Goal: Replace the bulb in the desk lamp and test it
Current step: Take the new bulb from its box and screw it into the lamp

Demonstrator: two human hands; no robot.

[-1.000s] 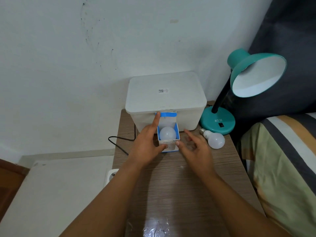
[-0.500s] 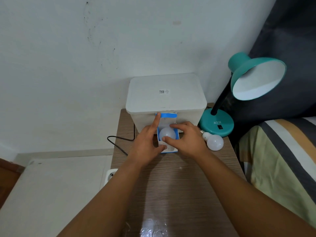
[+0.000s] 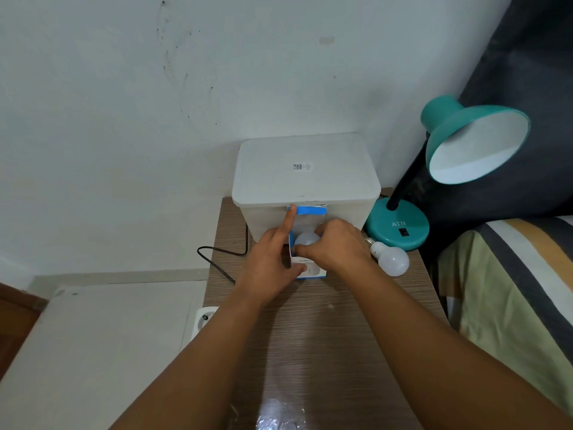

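New bulb, frosted white globe, sits upright in an open blue-and-white carton on the wooden bedside table, just in front of the white lidded storage box. Carton's blue top flap stands raised against the box front. Right hand is over the carton mouth w/ fingers curled narrow around the globe, thumb on the near-left side of it; grip appears closed on the bulb, though the far-side fingertips are hidden. Left hand steadies the carton: thumb pressed on its front face, index finger extended straight up along the left edge to the flap, other fingers hidden behind the carton's left side. Second bulb, also frosted white, lies on its side on the table to the right of the carton, screw base pointing back-left, near the lamp base but whether touching cannot be told. Desk lamp is teal w/ black gooseneck; round base carries a black rocker switch and lettering "ATN". Shade is tilted up toward the camera, white interior visible; socket area not discernible. Black cable runs off the table's left edge. White power outlet block lies beside the table, lower left. Striped bedding is at right; white wall behind.
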